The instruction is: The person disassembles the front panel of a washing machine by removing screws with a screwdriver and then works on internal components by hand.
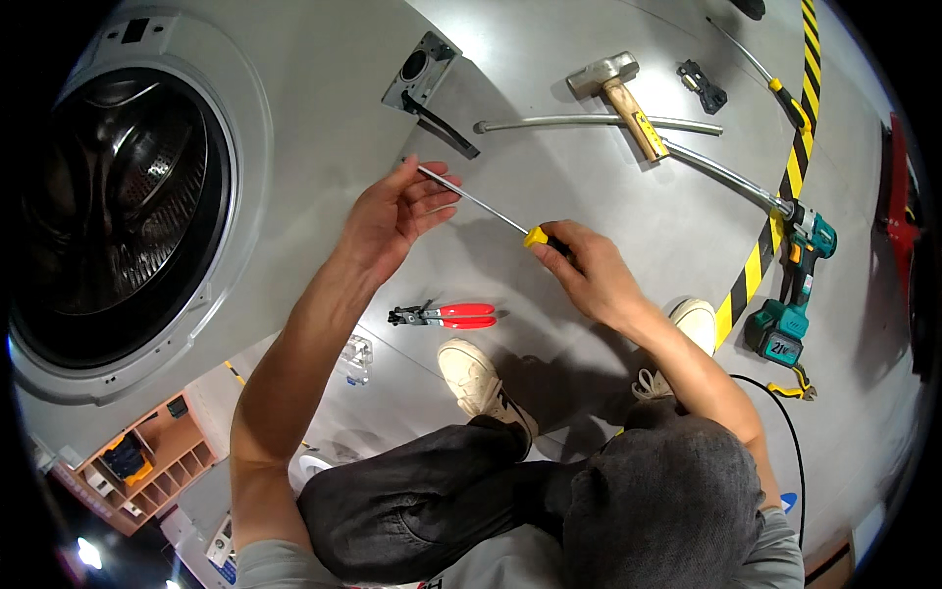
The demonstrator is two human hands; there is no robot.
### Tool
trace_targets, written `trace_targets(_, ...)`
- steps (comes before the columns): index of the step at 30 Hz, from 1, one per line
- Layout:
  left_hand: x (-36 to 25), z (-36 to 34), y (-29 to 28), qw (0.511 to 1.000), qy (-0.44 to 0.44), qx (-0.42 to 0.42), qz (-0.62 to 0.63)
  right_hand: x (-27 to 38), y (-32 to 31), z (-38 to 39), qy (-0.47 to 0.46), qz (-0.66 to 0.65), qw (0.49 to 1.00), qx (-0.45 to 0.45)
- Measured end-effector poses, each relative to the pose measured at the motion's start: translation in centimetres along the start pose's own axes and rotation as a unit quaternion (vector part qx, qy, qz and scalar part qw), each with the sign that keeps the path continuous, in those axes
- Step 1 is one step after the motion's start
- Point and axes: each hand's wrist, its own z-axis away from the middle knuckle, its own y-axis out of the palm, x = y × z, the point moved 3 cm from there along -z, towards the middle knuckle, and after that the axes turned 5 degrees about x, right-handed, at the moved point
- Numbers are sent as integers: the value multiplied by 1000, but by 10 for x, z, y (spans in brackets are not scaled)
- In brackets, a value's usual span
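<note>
My right hand [589, 270] is closed around the yellow-and-black handle of a long screwdriver [481, 205]. The shaft slants up and left, and its far end lies at the thumb and fingers of my left hand [397, 211], which loosely hold it; the other left fingers are half spread. Just beyond that tip is the corner of a washing machine [324, 108], with a small recessed housing [420, 71] and a black strip [444, 128] sticking out of it. Red-handled pliers [446, 315] lie on the floor between my forearms.
Farther right lie a hammer [628, 103], a metal bar [549, 123], a small black part [702, 86], another screwdriver [785, 103] and a green cordless power tool [800, 285] with a long shaft. Yellow-black tape [751, 280] crosses the floor. A compartmented wooden box [182, 442] stands lower left.
</note>
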Motion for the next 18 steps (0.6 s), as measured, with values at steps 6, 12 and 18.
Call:
trace_targets(6,-3,0,-3,1000,2,0,17,0,-4,9,-42,34,998,-17)
trace_targets(12,-4,0,5,998,10,-62,8,-4,-6,13,-47,39,998,-18)
trace_targets(18,6,-16,-13,993,38,-113,5,-9,-5,14,-28,6,999,-22)
